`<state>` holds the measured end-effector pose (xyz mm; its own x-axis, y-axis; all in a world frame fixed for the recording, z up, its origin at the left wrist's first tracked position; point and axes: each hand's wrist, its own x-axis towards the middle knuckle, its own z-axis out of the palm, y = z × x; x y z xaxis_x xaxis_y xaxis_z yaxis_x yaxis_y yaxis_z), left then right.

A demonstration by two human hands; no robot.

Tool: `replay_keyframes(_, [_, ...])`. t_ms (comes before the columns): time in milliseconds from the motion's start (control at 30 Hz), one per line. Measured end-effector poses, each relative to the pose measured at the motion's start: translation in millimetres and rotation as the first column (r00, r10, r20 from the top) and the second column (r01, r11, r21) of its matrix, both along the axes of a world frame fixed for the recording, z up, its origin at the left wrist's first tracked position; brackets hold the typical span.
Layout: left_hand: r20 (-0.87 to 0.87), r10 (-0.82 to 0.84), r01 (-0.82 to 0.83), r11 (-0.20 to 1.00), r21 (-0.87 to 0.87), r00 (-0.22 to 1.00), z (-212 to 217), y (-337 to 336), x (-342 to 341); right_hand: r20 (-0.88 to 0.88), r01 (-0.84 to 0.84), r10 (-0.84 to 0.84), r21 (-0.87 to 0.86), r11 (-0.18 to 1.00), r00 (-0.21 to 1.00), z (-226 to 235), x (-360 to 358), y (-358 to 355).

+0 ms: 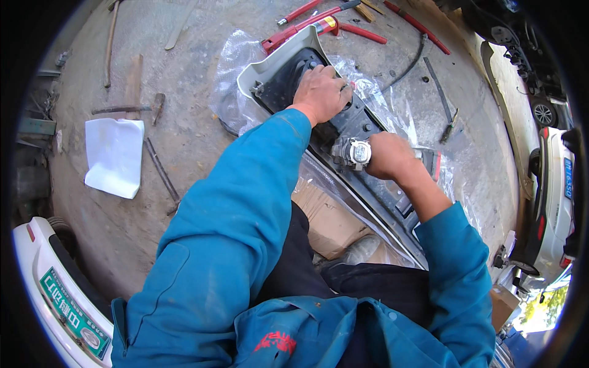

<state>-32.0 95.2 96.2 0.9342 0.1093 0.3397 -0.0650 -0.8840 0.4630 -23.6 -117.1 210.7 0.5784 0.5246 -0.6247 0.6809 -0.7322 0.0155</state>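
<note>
In front of me a long car panel (pixel 373 184) lies at a slant, with a pale grey outer edge and a black inner side set with fasteners. My left hand (pixel 322 92) is curled over its upper part, gripping it, with the fingertips hidden. Lower down, my right hand (pixel 391 156) is closed round a cordless power tool (pixel 352 153) with a silver-grey head. The tool's working end is out of sight against the panel. Clear plastic wrap (pixel 242 76) spreads beneath the panel, and a flattened cardboard piece (pixel 328 218) lies beside it near my legs.
Beyond the panel lie a red jack-like tool (pixel 282 40) and red bars (pixel 423 27). At left are a hammer (pixel 158 109), a white sheet (pixel 115 156) and a metal rod (pixel 161 172). Cars stand at the lower left (pixel 37 294) and right (pixel 555 202).
</note>
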Motion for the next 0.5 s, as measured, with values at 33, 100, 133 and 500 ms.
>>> replay_keyframes(33, [0.006, -0.005, 0.005, 1.0, -0.007, 1.0, 0.3, -0.6, -0.5, 0.007, -0.028, 0.028, 0.003, 1.0, 1.0, 1.0, 1.6, 0.4])
replay_keyframes(100, [0.02, -0.008, 0.008, 1.0, -0.019, 1.0, 0.0, -1.7, 0.0, 0.025, -0.067, 0.067, 0.001, 0.998, 0.997, -3.7, 6.2, -0.6])
replay_keyframes(133, [0.024, -0.008, 0.008, 1.0, -0.019, 1.0, -0.2, -0.7, 0.8, 0.029, -0.068, 0.068, -0.001, 0.998, 0.997, -6.6, 7.0, -0.9])
replay_keyframes(500, [0.016, -0.002, 0.003, 1.0, -0.02, 1.0, -1.7, 0.2, -2.6, 0.03, -0.154, 0.156, -0.063, 0.986, 0.987, 13.6, 5.5, 22.8])
